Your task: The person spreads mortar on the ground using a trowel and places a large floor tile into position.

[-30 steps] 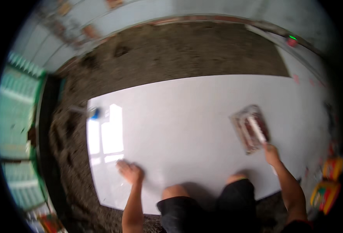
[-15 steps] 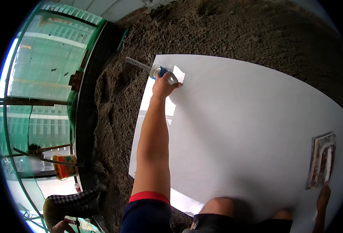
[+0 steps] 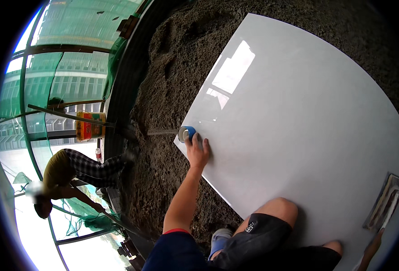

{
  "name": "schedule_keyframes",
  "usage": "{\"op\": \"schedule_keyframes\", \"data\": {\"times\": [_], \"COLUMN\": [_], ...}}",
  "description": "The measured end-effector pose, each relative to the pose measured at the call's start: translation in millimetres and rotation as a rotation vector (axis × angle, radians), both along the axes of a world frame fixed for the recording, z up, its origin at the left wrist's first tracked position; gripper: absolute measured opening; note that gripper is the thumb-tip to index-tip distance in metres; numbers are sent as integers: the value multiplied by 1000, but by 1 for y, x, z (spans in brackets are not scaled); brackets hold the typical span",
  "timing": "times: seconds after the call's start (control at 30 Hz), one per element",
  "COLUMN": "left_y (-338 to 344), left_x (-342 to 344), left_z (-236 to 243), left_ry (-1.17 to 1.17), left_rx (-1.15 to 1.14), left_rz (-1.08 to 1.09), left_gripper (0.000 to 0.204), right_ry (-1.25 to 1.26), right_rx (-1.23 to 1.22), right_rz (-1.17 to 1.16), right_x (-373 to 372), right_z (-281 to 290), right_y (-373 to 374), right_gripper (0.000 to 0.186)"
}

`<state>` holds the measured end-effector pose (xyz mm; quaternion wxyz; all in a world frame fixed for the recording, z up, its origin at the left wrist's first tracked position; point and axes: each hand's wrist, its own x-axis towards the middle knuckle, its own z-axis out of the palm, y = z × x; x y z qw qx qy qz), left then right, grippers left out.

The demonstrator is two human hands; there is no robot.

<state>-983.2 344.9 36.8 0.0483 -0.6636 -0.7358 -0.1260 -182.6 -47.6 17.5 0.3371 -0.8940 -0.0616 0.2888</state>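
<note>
Below, one white tile (image 3: 307, 131), one tape measure (image 3: 186, 133), one trowel (image 3: 384, 203), two hands.

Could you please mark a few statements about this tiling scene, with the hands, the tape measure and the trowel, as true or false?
1. The left hand rests at the tape measure on the edge of the white tile. True.
2. The tape's blade runs out across the tile. False: it extends away from the tile, over the sandy mortar bed.
3. The trowel lies on the tile near the right hand. True.
4. The right hand grips the trowel. False: it is just below it, apart.
5. Another person bends over beyond the green netting. True.
</note>
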Motion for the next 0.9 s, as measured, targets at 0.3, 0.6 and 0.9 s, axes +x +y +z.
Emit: {"op": "schedule_keyframes", "data": {"times": [0.3,0.6,0.9], "left_y": [-13,-91,-142], "left_x": [27,104,125], "left_z": [17,-9,-6], "left_ry": [44,-38,-82], "left_rx": [-109,-167,-257], "left_rz": [167,-68,111], "left_gripper": [61,61,71], "right_ry": [-42,152,-100], "right_rx": [-28,-397,-106], "right_rz": [152,68,223], "right_x": [-1,-38,-46], "right_z": [17,51,30], "right_y": [7,28,-2], "right_gripper": [82,74,54]}}
